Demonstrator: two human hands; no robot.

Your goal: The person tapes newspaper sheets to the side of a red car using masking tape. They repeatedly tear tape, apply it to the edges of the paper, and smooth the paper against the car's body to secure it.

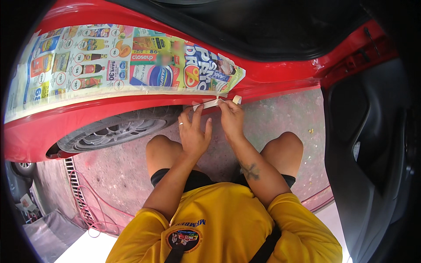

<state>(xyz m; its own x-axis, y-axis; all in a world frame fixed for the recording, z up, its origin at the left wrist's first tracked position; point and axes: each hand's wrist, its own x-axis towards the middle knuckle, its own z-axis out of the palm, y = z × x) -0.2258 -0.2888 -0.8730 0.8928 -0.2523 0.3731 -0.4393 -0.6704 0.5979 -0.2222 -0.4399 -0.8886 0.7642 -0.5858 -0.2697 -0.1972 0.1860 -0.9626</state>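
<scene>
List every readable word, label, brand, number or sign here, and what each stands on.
Wording isn't copied out; print stands here:
Newspaper sheet: large white letters on blue, circled prices, product labels; the smallest print is unreadable.
Yellow shirt: one blue word beside a round badge, whose lettering is too small to read.
Masking tape strip: no print visible.

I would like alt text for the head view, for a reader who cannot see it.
A person's left hand touches a pale tape strip beside a red car, while the right hand pinches it near a tape roll. Printed paper with taped edges covers the panel above a wheel.
</scene>
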